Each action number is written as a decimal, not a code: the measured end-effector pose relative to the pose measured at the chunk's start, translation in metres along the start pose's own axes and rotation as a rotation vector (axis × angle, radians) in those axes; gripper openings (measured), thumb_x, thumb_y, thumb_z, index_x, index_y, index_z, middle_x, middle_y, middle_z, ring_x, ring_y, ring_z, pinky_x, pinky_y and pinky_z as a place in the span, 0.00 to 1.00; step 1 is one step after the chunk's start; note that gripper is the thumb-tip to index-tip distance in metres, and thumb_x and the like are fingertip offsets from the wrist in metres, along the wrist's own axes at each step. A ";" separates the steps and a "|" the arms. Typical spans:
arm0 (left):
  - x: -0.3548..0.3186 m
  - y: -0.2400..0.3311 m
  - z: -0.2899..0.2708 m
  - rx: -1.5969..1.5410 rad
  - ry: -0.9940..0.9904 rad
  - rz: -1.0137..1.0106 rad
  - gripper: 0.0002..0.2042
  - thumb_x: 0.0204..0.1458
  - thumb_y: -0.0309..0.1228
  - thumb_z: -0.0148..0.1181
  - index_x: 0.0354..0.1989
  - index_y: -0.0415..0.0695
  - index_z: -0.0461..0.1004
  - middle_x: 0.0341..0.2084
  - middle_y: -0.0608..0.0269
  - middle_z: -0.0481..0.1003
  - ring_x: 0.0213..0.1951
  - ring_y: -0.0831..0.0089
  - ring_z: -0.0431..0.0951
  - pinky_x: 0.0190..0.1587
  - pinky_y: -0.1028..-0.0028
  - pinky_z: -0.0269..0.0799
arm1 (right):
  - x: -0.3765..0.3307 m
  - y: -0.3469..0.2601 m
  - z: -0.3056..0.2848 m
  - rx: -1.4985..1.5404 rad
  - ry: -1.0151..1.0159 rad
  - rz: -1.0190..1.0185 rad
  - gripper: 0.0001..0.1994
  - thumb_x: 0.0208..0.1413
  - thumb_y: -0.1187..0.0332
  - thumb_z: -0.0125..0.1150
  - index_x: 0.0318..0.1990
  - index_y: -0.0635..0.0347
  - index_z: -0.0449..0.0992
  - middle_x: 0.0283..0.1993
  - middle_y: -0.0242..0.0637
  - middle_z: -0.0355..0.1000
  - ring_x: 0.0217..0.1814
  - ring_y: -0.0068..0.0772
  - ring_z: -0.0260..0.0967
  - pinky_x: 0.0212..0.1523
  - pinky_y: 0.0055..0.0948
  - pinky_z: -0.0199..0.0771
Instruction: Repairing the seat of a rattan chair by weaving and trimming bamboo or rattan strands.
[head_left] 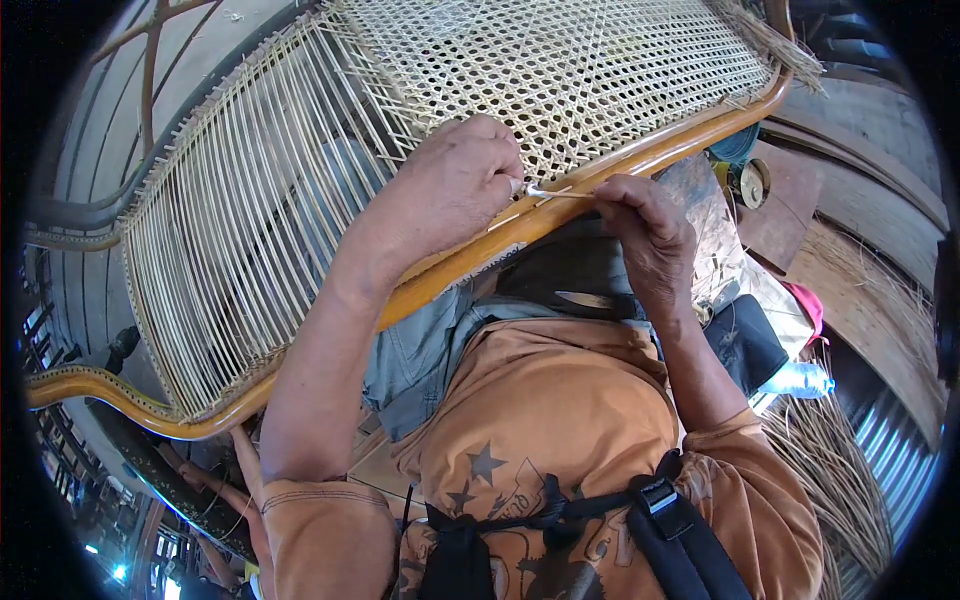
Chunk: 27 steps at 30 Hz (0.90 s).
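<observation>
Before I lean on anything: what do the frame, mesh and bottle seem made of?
Frame: probably varnished wood or rattan; glossy orange-brown with bright highlights. Mesh: likely natural cane, seemingly unvarnished; pale, narrow strands. Bottle: apparently plastic, glossy; it looks see-through.

The woven cane panel [580, 60] runs off the top edge, and the left hand [455, 170] hides most of its fingertips.
</observation>
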<state>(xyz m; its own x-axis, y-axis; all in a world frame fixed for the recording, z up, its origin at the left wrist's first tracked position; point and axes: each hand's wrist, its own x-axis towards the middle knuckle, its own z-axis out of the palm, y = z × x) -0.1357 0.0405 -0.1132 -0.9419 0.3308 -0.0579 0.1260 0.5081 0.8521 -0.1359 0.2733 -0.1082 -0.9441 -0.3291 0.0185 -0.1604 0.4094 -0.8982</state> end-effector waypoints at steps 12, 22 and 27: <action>0.000 -0.001 0.001 0.017 -0.009 0.002 0.04 0.44 0.25 0.53 0.27 0.36 0.69 0.27 0.58 0.69 0.35 0.64 0.71 0.40 0.70 0.67 | 0.006 -0.005 -0.004 -0.059 -0.039 0.010 0.06 0.52 0.78 0.57 0.38 0.60 0.75 0.33 0.32 0.71 0.30 0.23 0.68 0.32 0.21 0.69; 0.007 0.011 -0.015 0.143 -0.170 -0.043 0.05 0.47 0.24 0.52 0.27 0.34 0.67 0.31 0.56 0.67 0.34 0.64 0.69 0.39 0.69 0.66 | -0.007 -0.014 -0.077 0.287 0.298 0.044 0.08 0.53 0.81 0.55 0.41 0.66 0.73 0.32 0.32 0.70 0.27 0.19 0.64 0.26 0.16 0.63; 0.014 0.026 -0.014 0.401 -0.254 0.032 0.06 0.49 0.24 0.49 0.31 0.33 0.67 0.32 0.51 0.66 0.36 0.56 0.70 0.41 0.65 0.67 | -0.016 -0.004 -0.102 0.354 0.389 -0.009 0.08 0.54 0.78 0.55 0.42 0.66 0.72 0.36 0.35 0.72 0.27 0.20 0.65 0.27 0.17 0.62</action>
<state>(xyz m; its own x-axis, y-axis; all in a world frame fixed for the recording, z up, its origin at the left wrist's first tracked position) -0.1504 0.0474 -0.0850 -0.8358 0.5103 -0.2027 0.3113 0.7445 0.5906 -0.1491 0.3636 -0.0604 -0.9911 0.0365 0.1277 -0.1248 0.0729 -0.9895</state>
